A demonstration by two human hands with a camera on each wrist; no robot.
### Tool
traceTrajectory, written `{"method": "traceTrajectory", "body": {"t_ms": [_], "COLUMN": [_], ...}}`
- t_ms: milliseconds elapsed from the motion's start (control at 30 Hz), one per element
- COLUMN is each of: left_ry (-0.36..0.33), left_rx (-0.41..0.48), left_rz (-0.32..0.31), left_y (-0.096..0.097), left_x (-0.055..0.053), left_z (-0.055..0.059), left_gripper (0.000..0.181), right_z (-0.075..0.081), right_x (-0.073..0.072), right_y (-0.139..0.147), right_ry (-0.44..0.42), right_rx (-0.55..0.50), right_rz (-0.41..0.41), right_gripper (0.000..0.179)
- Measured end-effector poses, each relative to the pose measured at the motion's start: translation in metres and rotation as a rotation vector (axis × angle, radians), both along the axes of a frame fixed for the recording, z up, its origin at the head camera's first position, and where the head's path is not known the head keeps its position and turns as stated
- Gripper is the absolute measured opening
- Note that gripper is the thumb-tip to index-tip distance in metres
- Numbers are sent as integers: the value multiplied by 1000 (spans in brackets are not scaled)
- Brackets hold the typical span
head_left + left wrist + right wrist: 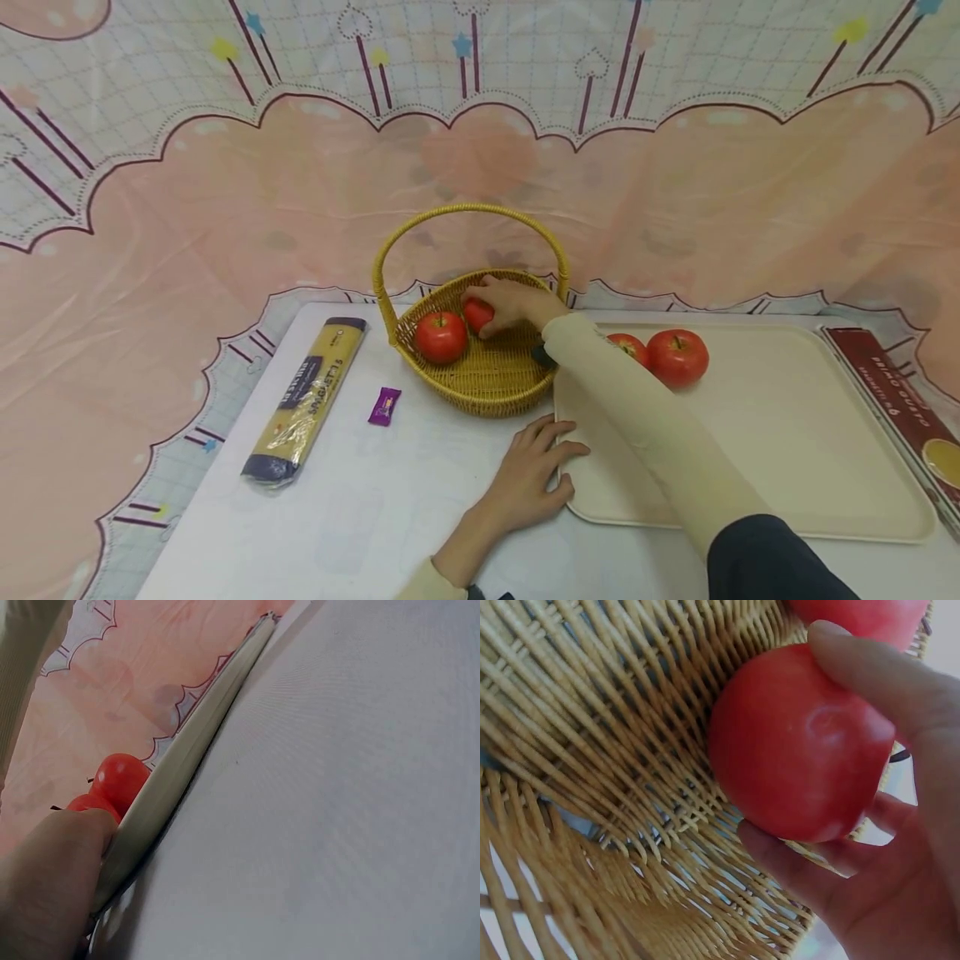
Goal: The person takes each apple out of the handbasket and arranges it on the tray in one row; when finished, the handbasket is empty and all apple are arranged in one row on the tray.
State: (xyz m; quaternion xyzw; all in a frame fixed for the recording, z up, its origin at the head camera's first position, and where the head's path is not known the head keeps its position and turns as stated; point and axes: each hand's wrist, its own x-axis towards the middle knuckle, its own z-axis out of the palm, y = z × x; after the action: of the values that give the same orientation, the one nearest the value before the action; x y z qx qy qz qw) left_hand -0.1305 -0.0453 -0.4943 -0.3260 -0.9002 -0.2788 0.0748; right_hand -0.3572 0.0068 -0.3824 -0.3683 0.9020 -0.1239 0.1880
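Inside the yellow wicker basket, my right hand grips a red apple, thumb on one side and fingers around the other. A second apple lies next to it at the basket's left side. My left hand rests with spread fingers on the left edge of the beige tray. Two more apples, one at the front and one partly covered by my right sleeve, sit near the tray's back left. In the left wrist view they show beyond my hand.
A spaghetti packet lies on the left of the white table. Between it and the basket is a small purple wrapped sweet. A dark red box lies along the tray's right edge. The basket's tall handle arches above my right hand.
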Motion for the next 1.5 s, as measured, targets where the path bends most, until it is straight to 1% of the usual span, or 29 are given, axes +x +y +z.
{"method": "traceTrajectory", "body": {"t_ms": [33, 200, 267, 333, 533, 600, 967, 1233, 1367, 1500], "left_ry": [4, 68, 72, 63, -6, -12, 15, 33, 14, 6], "left_rx": [0, -16, -18, -15, 7, 4, -5, -8, 4, 6], "left_rz": [-1, 3, 5, 6, 0, 3, 9, 14, 10, 9], "left_y": [0, 2, 2, 1, 0, 1, 1, 1, 0, 1], "left_x": [0, 0, 0, 0, 0, 0, 0, -1, -1, 0], "left_z": [0, -3, -3, -3, 0, 0, -2, -3, -3, -3], "left_gripper": [37, 37, 37, 37, 37, 37, 37, 38, 38, 37], "right_z": [0, 1, 2, 3, 6, 7, 14, 18, 19, 19], "right_x": [0, 1, 2, 2, 5, 8, 19, 26, 30, 34], "right_y": [1, 4, 5, 5, 6, 7, 12, 17, 19, 22], "right_ry": [5, 16, 15, 12, 5, 6, 36, 39, 54, 54], "right_rx": [-2, -8, -18, -32, -42, -46, -47, -78, -93, -130], "right_rz": [4, 31, 35, 37, 27, 20, -1, -2, -1, -23], "right_gripper": [62, 59, 58, 57, 57, 57, 59, 60, 60, 61]}}
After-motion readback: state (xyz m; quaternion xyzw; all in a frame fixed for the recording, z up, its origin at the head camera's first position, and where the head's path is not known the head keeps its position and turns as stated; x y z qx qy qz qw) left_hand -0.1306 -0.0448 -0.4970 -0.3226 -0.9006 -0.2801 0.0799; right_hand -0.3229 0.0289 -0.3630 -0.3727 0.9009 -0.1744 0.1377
